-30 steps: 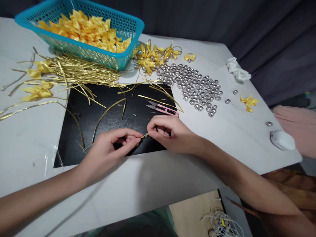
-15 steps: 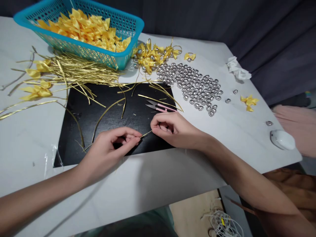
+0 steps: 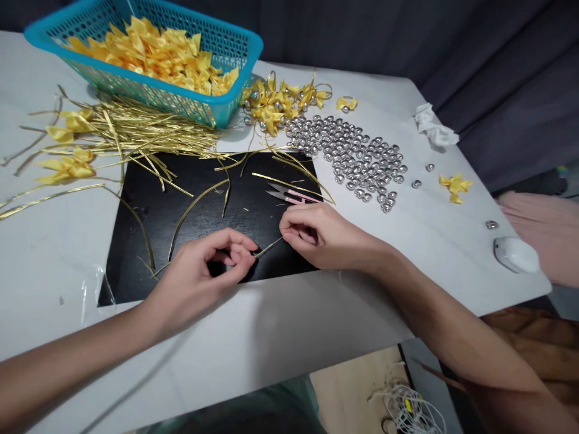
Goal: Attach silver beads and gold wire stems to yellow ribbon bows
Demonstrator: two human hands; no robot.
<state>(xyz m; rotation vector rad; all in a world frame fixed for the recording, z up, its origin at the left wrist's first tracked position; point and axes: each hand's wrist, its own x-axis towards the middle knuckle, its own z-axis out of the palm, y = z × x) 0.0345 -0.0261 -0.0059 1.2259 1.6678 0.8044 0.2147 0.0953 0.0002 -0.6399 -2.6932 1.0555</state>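
A thin gold cord [image 3: 270, 246] runs short and straight between my two hands, over the front of a black board [image 3: 212, 220]. My left hand [image 3: 217, 259] pinches its near end between thumb and fingers. The other end is pinched by my right hand [image 3: 312, 234], whose fingers curl inward. Just beyond the right hand lie thread snips with pink handles [image 3: 292, 194]. Loose gold strands [image 3: 192, 208] are scattered on the board, one reaching close to my left wrist.
A turquoise basket [image 3: 244, 72] of yellow ribbon flowers stands at the back left, with a pile of gold cords [image 3: 149, 129] before it. Silver beads [image 3: 357, 157] spread right of finished-looking flower loops [image 3: 280, 102]. A white computer mouse [image 3: 515, 254] sits near the right edge.
My right hand has shifted slightly to the right and up, away from my left. A longer stretch of gold cord shows between them.
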